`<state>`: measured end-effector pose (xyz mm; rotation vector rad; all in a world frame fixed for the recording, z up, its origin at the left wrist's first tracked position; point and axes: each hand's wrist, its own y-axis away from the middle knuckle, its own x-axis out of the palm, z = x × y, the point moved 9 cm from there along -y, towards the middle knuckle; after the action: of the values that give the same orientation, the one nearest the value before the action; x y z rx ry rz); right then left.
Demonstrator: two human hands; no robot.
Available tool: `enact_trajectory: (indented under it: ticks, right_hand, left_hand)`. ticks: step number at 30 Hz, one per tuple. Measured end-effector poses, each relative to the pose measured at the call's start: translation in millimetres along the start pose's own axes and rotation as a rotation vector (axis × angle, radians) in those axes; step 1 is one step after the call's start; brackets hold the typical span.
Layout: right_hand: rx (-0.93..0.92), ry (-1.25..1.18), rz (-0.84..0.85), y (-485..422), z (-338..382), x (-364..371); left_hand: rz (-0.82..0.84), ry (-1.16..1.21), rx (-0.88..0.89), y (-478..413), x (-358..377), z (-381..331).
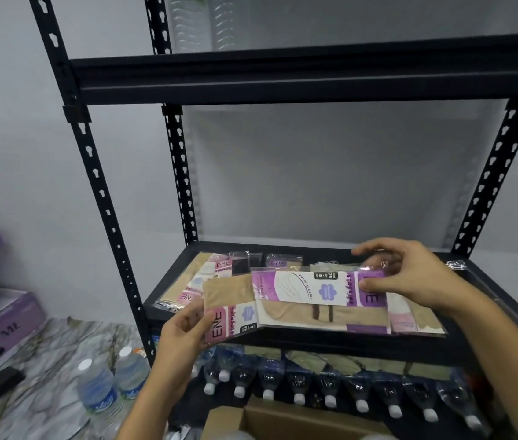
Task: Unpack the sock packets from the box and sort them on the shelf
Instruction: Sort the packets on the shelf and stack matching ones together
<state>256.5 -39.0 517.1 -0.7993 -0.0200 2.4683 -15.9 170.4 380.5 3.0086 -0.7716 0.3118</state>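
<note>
**A:** Both hands are up at the black shelf. What's the left hand got?

**B:** A beige sock packet with a pink band. The thumb is on top and the fingers curl under its near-left corner, right at the shelf's front edge.

**A:** And the right hand?

**B:** Thumb and fingers clamp the purple end of a second packet, the one with the white-and-purple label. It overlaps the first packet's right side. I can't tell whether it's lifted or resting.

**A:** Anything else on that board?

**B:** More packets lie flat at the back left, and others poke out under the right hand.

**A:** And the box?

**B:** The cardboard box sits open at the bottom, below the hands. A row of bottles lies on the tier beneath, white caps facing us. 2 water bottles stand upright on the marbled floor at left.
</note>
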Motion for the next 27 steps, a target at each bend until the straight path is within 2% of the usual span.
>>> enact_trajectory:
  ticks: [4, 7, 10, 15, 21, 24, 27]
  right_hand:
    - [-0.025, -0.19, -0.084, 5, 3, 0]
    - [-0.044, -0.23, -0.144, 8, 4, -2]
    - [-0.093, -0.196, -0.197, 11, 11, -7]
    - [-0.148, 0.019, -0.201, 18, 25, -3]
    - [-0.248, 0.176, -0.153, 20, 47, 19]
    - [-0.284, 0.178, -0.094, 20, 57, 34]
    - [-0.304, 0.158, -0.075, 19, 62, 44]
  left_hand:
    - [-0.021, -0.006, 0.003, 3, -2, 1]
    - [-0.033, -0.027, 0.034, 4, -3, -4]
    - [-0.071, -0.025, 0.076, 3, -6, -10]
    - [-0.135, -0.06, 0.203, 6, -8, -26]
    - [-0.024, -0.251, 0.402, 24, 28, -60]
    - [0.055, -0.271, 0.369, 26, 46, -63]
    - [0.114, -0.19, 0.293, 29, 58, -61]
